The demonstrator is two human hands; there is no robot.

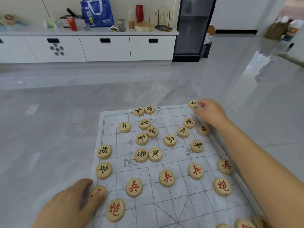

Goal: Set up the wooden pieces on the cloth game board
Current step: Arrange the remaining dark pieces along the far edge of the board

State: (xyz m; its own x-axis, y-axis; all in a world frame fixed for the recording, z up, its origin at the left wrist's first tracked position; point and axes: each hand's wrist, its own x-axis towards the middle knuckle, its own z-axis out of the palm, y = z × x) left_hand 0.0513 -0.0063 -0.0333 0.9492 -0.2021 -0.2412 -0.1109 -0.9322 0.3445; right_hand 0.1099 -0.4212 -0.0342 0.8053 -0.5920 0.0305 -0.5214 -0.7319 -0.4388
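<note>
A white cloth game board (174, 196) with a printed grid lies on the grey floor. Round wooden pieces with green-black characters lie scattered over its far half, several bunched near the middle (141, 139). Pieces with red characters (167, 178) stand in a row across the near half. My right hand (209, 112) reaches to the far right corner, fingers pinched on a dark-lettered piece (193, 104). My left hand (72, 204) rests at the near left edge, its thumb and fingers on a red-lettered piece (98, 193), partly hiding it.
Bare tiled floor surrounds the cloth. A long white cabinet (105, 48) runs along the far wall, its top crowded with a blue bag (97, 12), a red can and jars. A dark glass-door unit (192, 28) stands to its right.
</note>
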